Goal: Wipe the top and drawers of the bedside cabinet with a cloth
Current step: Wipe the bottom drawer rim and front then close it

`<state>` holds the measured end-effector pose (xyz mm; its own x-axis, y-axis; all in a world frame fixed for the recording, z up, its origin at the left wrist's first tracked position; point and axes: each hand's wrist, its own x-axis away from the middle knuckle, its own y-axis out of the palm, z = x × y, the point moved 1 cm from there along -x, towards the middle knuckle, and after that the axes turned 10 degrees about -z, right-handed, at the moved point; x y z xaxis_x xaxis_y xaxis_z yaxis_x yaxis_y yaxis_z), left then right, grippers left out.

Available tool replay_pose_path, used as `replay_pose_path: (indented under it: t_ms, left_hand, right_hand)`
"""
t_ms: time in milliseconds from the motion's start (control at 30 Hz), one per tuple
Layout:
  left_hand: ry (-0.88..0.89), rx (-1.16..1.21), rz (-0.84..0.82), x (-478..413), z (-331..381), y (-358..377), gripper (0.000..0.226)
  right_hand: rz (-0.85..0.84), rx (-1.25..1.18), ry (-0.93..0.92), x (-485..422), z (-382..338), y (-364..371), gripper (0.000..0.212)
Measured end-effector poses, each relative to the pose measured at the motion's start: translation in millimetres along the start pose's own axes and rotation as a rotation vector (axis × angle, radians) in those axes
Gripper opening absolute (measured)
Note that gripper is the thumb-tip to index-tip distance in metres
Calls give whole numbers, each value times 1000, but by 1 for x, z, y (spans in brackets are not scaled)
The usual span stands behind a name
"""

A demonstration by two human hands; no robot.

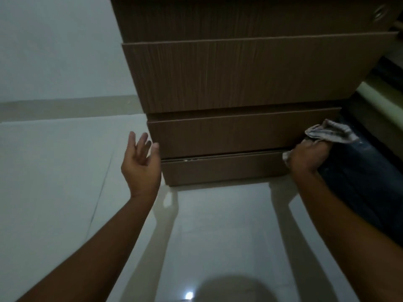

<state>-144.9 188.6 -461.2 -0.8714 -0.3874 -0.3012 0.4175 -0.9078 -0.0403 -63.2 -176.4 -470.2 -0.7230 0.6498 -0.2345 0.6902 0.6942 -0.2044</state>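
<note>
A glossy pale tiled floor meets a plain white wall; dark blue fabric lies along the floor's right edge.

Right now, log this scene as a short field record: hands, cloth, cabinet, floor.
left hand: open, empty, fingers spread beside the cabinet's lower left corner
right hand: closed on cloth at the lower right corner
cloth: bunched, striped, light
cabinet: brown wood grain, stacked drawer fronts
lowest drawer: thin gap above it
floor: pale glossy tile
</note>
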Motion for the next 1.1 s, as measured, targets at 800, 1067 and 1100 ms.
replay_pose_path:
  t_ms: [800, 1067, 1100]
  left_hand:
    - [126, -921, -398, 30, -48, -16, 41]
    - [177, -804, -467, 60, -61, -19, 64]
    - [147, -777, -491, 65, -63, -17, 74]
  right_hand:
    - [-697, -115, -370, 155, -43, 49, 85]
    - [-889, 227, -582, 181, -50, 67, 89]
    - [-933, 275, -580, 186, -50, 73, 87]
